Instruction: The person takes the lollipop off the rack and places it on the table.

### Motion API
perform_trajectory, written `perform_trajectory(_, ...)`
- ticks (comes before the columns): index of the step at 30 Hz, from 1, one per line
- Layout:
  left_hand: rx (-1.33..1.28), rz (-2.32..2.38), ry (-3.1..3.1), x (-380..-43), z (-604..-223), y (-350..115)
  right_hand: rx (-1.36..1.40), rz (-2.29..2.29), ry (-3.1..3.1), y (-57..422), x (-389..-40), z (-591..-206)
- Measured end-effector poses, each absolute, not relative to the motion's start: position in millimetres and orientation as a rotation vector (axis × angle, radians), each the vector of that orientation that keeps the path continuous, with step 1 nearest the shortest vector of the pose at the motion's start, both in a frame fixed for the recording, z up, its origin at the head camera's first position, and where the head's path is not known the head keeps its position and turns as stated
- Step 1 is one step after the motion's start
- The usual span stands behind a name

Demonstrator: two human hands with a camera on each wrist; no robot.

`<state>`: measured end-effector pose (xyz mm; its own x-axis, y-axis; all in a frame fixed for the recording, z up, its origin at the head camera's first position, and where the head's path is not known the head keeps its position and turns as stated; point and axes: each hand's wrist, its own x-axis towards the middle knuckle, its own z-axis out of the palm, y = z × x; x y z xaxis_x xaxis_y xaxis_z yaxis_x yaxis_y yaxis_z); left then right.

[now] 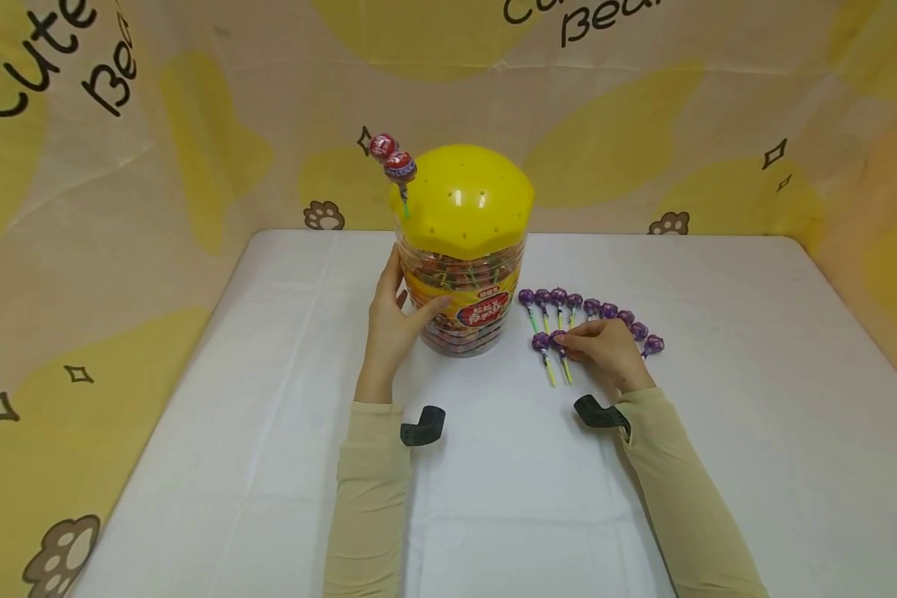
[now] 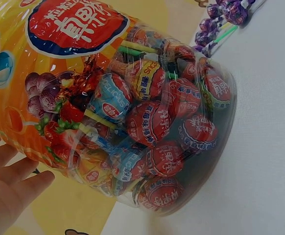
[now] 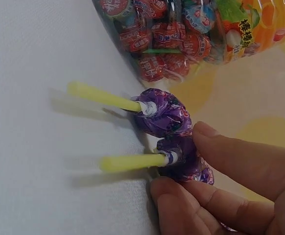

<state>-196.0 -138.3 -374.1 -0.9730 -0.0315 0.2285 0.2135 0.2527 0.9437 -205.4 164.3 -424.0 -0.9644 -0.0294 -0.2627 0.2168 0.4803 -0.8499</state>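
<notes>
A clear candy jar [image 1: 437,266] with a domed yellow lid [image 1: 467,195] stands upright on the table, full of wrapped lollipops [image 2: 150,122]. My left hand [image 1: 396,324] holds its left side, thumb across the front label and fingers round the side. With thumb and fingertips my right hand [image 1: 605,353] pinches the head of a purple lollipop [image 3: 177,159] with a yellow stick. Right beside it lies another purple lollipop [image 3: 164,115], stick pointing the same way. Behind the hand, several more purple lollipops [image 1: 558,297] form a curved row, partly hidden by the hand.
Two red lollipops [image 1: 399,166] stick up at the left edge of the yellow lid. The white table [image 1: 194,415] meets a yellow patterned cloth backdrop [image 1: 605,124] behind and at the sides. Black wrist devices [image 1: 423,427] sit at both cuffs.
</notes>
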Motion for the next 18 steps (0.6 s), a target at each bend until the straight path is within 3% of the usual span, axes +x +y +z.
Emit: perform_trajectory(18, -0.149, -1.804, -2.331, -197, -375, -138, 0.084, -1.546, 2.503, 175, -203, -415)
